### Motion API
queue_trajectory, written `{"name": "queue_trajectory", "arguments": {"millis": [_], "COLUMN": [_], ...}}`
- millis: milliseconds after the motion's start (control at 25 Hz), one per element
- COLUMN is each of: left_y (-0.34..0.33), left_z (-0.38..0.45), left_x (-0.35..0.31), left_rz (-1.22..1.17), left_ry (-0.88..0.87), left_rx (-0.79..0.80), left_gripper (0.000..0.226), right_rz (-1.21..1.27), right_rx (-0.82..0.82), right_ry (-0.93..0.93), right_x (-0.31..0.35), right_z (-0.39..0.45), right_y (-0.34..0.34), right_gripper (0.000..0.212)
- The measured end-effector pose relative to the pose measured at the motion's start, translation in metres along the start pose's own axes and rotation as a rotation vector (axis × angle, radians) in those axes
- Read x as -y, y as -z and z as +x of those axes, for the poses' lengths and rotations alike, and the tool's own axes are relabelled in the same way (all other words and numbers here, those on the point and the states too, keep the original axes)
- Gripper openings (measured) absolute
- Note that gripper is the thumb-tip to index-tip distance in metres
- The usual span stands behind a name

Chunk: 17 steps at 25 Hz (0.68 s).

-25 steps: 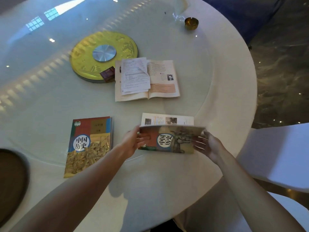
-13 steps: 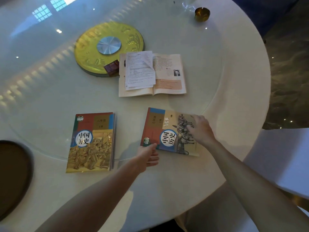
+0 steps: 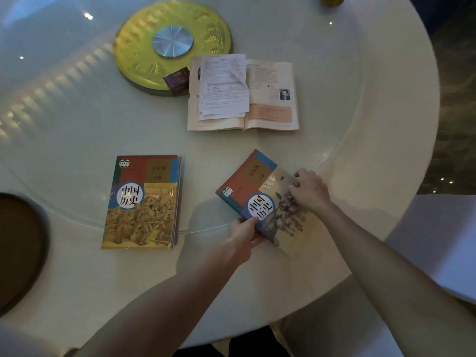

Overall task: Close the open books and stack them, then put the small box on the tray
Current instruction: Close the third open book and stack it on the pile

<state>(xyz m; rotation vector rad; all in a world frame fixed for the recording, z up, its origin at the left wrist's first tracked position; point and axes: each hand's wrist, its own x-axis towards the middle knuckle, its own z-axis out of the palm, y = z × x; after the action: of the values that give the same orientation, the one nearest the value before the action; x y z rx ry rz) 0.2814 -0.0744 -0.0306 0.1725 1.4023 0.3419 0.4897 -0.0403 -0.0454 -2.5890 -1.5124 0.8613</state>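
Observation:
A closed history book (image 3: 260, 191) lies tilted near the table's front edge. My left hand (image 3: 246, 234) grips its near corner, and my right hand (image 3: 309, 190) rests on its right side with fingers bent. A second closed history book (image 3: 143, 202) lies flat to the left. Farther back an open book (image 3: 270, 96) lies flat with loose folded papers (image 3: 222, 86) on its left page. A small dark box (image 3: 177, 79) sits at that book's left edge, against the yellow disc. A dark round tray (image 3: 18, 248) shows at the left edge.
The round white table carries a glass turntable (image 3: 77, 112) with a yellow centre disc (image 3: 172, 42). A small gold ashtray (image 3: 332, 0) sits at the far edge. A white chair (image 3: 438, 240) stands to the right of the table.
The right book went from half open to closed flat. My left hand has taken its near corner and the book has turned clockwise. My view has shifted closer.

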Motion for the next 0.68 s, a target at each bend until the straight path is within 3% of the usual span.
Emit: {"name": "queue_trajectory", "arguments": {"millis": [200,320,480,680], "left_y": [0.025,0.048,0.089,0.152], "left_z": [-0.003,-0.016,-0.031,-0.030], "left_x": [-0.024,-0.046,-0.078,-0.124], "left_rz": [-0.020,0.005,0.083,0.166], "left_ry": [-0.176,-0.246,-0.345,-0.480], "left_rx": [-0.016,0.007,0.014,-0.127], "left_gripper": [0.026,0.027,0.023,0.017], "right_rz": [0.606,0.907,0.996,0.954], "right_rx": [0.091,0.234,0.310,0.321], "right_ry": [-0.314,-0.389,-0.313,-0.180], "right_x": [-0.010,0.003,0.045,0.125], "right_z": [-0.042,-0.063,-0.068,-0.069], "right_y": [-0.021,-0.028,-0.030,-0.040], "right_gripper": [0.022,0.015,0.021,0.022]}}
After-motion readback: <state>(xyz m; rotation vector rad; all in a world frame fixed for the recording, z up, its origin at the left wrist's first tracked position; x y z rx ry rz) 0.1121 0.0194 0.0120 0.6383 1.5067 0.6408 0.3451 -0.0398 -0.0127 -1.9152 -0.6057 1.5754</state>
